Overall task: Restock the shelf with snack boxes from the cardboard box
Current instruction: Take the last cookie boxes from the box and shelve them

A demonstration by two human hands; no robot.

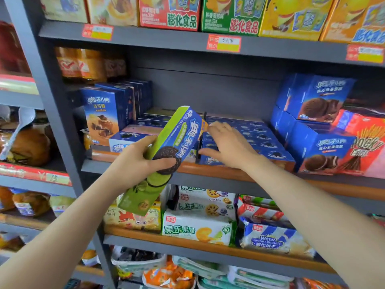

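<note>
My left hand (137, 161) grips a long green and blue cookie box (166, 147), held tilted in front of the middle shelf (208, 172), its top end pointing up and right. My right hand (227, 144) is spread flat over the blue cookie boxes (256, 138) lying on that shelf, fingers apart, touching or hovering just over them beside a thin black divider (203, 130). Its fingertips lie close to the top corner of the held box. The cardboard box is out of view.
Upright blue boxes (108, 113) stand at the shelf's left, stacked blue cake boxes (314, 122) and a red Pocky box (366, 147) at the right. Above the flat boxes is open space below the upper shelf (166, 39). Wafer and biscuit packs (198, 226) fill the shelf below.
</note>
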